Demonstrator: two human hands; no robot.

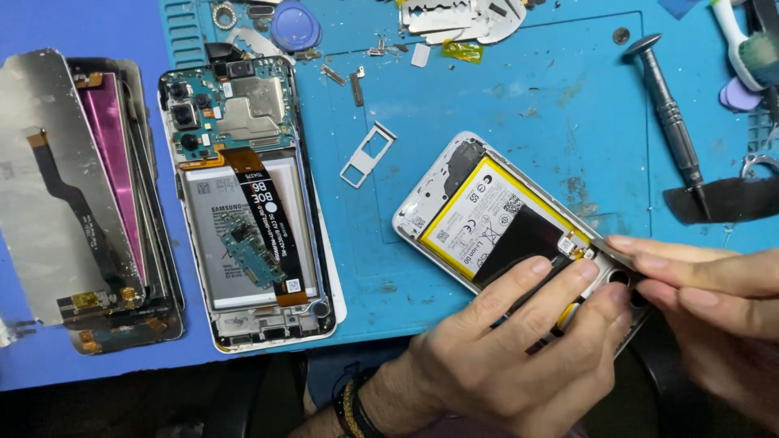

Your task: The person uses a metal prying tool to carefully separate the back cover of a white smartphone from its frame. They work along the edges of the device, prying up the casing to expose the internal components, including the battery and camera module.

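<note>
An opened white phone frame (422,207) with a yellow-edged battery (479,215) lies tilted on the blue repair mat (487,105). My left hand (503,349) presses on its lower end, fingers over the battery's black tape. My right hand (714,300) pinches a thin metal tool (613,253) whose tip sits at the small connector next to the battery. A second opened phone (247,203) with circuit board, battery and black flex cable lies to the left, untouched.
A stack of detached screens (81,203) lies at far left. A silver tray piece (367,154), small metal parts, a blue round pick (295,26), a screwdriver (669,113) and a black strip (730,201) are scattered on the mat.
</note>
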